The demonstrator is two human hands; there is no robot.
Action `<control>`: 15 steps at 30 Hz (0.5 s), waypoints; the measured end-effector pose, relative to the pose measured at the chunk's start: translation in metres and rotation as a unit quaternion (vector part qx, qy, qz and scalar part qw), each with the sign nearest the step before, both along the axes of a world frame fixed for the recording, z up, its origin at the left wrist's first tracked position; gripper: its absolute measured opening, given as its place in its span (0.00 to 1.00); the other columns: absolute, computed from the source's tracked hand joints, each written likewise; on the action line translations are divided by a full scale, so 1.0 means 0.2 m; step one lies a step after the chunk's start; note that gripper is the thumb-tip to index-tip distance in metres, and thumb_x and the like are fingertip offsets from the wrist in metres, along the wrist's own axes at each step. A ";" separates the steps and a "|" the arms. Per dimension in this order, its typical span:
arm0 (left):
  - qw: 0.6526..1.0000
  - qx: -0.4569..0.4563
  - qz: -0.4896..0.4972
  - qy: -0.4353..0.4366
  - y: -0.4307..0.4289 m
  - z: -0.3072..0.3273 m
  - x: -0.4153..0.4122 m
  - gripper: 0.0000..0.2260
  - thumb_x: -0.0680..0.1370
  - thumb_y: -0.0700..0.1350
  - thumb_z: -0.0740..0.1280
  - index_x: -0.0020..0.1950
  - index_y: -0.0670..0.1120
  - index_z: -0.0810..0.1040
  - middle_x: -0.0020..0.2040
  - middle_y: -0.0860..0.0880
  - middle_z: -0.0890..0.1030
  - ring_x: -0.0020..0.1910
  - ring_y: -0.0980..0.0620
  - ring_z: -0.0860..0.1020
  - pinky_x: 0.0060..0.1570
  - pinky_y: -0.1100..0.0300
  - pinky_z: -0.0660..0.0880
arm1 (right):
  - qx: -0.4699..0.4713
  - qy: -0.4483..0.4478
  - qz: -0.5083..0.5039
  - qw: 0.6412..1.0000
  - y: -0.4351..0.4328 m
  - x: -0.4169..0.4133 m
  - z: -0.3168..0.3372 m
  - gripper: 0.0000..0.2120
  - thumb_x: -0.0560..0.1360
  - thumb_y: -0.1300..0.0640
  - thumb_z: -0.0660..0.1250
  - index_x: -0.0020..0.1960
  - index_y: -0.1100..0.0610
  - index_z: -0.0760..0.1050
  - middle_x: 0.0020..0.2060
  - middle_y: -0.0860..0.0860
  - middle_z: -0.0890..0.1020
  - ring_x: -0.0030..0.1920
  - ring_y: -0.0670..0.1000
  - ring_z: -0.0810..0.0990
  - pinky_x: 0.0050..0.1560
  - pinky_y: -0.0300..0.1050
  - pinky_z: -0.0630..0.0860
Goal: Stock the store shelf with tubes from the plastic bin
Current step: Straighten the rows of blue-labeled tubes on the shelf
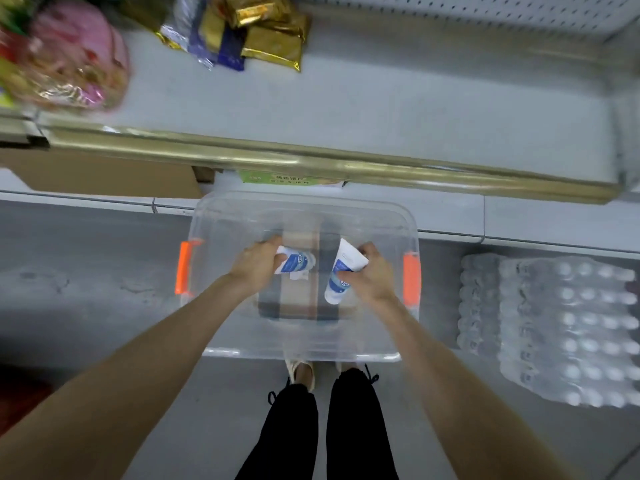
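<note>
A clear plastic bin [304,351] with orange side latches stands on the floor below me. Both my hands are inside it. My left hand [258,263] grips a white and blue tube [294,263] lying sideways. My right hand [370,271] grips a second white and blue tube [341,271], its cap end pointing toward me. Above the bin runs the grey store shelf [398,105] with a gold front rail; its middle and right part is bare.
Gold and blue foil packets [249,32] and a pink wrapped package [72,57] lie on the shelf's left. A shrink-wrapped pack of water bottles [561,327] sits on the floor to the right. A cardboard box [104,174] sits under the shelf. My feet stand just behind the bin.
</note>
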State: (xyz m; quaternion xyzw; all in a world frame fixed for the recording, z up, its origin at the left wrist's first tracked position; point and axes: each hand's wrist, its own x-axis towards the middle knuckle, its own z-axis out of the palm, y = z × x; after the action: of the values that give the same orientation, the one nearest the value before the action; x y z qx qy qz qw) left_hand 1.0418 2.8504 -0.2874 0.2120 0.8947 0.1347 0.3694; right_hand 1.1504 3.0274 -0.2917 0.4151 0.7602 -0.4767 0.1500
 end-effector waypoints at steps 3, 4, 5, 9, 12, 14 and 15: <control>1.000 0.022 -0.014 0.017 0.00 0.21 0.01 0.08 0.80 0.44 0.60 0.54 0.40 0.72 0.51 0.38 0.79 0.52 0.38 0.76 0.46 0.53 0.69 | 0.001 0.024 0.030 0.999 0.02 0.03 0.25 0.14 0.64 0.59 0.73 0.39 0.56 0.68 0.33 0.51 0.75 0.34 0.51 0.70 0.30 0.38 0.64; 0.999 0.032 -0.018 0.022 0.01 0.28 0.01 0.07 0.80 0.44 0.60 0.51 0.40 0.72 0.50 0.39 0.79 0.51 0.38 0.76 0.45 0.53 0.68 | 0.002 0.022 0.042 0.999 0.04 0.04 0.31 0.13 0.66 0.59 0.73 0.37 0.55 0.67 0.31 0.50 0.73 0.32 0.50 0.69 0.27 0.34 0.62; 0.998 0.045 -0.021 0.027 0.02 0.36 0.01 0.07 0.80 0.45 0.61 0.49 0.41 0.72 0.49 0.39 0.79 0.50 0.38 0.76 0.44 0.54 0.68 | 0.011 0.024 0.057 0.998 0.05 0.05 0.40 0.13 0.67 0.59 0.72 0.35 0.55 0.67 0.30 0.49 0.72 0.31 0.50 0.68 0.26 0.34 0.61; 0.993 0.094 -0.038 0.057 0.09 0.69 0.00 0.07 0.78 0.45 0.64 0.49 0.43 0.76 0.44 0.45 0.79 0.46 0.43 0.76 0.41 0.57 0.67 | 0.065 0.031 0.138 0.988 0.14 0.07 0.72 0.09 0.68 0.57 0.71 0.36 0.57 0.71 0.33 0.53 0.72 0.36 0.53 0.68 0.29 0.39 0.60; 0.981 0.140 -0.090 0.102 0.19 0.95 -0.03 0.06 0.77 0.45 0.65 0.45 0.42 0.77 0.41 0.45 0.78 0.44 0.43 0.75 0.41 0.55 0.67 | 0.116 0.057 0.153 0.980 0.25 0.08 1.01 0.12 0.68 0.59 0.72 0.32 0.54 0.70 0.29 0.49 0.71 0.36 0.52 0.69 0.28 0.35 0.60; 0.969 0.147 -0.131 0.147 0.28 1.13 -0.04 0.08 0.77 0.47 0.65 0.47 0.42 0.78 0.43 0.45 0.79 0.45 0.44 0.76 0.42 0.56 0.68 | 0.166 0.063 0.176 0.968 0.34 0.08 1.19 0.08 0.67 0.59 0.74 0.35 0.54 0.74 0.33 0.50 0.76 0.38 0.51 0.72 0.32 0.37 0.64; 0.962 0.159 -0.145 0.167 0.33 1.22 -0.05 0.09 0.77 0.48 0.65 0.48 0.42 0.79 0.44 0.45 0.80 0.44 0.44 0.76 0.41 0.56 0.68 | 0.190 0.068 0.183 0.962 0.39 0.08 1.29 0.07 0.66 0.58 0.74 0.40 0.56 0.77 0.37 0.52 0.78 0.40 0.52 0.73 0.36 0.40 0.67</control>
State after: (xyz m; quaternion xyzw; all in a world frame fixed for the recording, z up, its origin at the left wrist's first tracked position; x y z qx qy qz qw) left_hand 1.0322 2.9174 -0.0437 0.4152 0.8703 0.1824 0.1920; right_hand 1.1672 3.1046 -0.0339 0.2564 0.9082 -0.3148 0.1015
